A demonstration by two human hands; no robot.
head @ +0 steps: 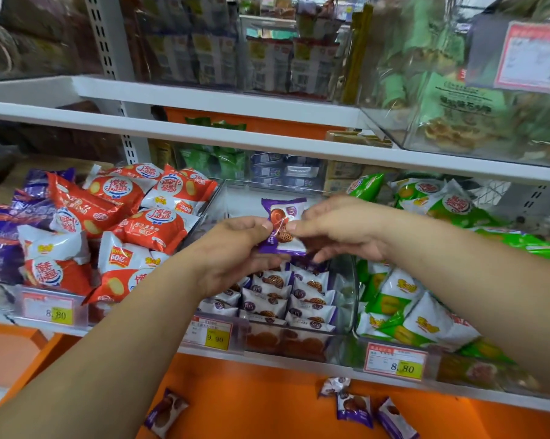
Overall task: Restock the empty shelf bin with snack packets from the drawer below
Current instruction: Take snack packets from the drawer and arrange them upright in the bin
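purple-and-white film packet (pixel 284 226) is hanging between both hands above the clear bin (pixel 346 280), at 12 o'clock from the rows (pixel 299 299) standing in it. left hand (pixel 235 245) is pinching its 9 o'clock edge and right hand (pixel 340 229) its 3 o'clock edge. it is probably feeling light, crinkly and slippery, with a brittle biscuit inside, so gripping the sealed margins seems safest. its long axis is running 12 to 6 o'clock, printed face looking towards the camera.
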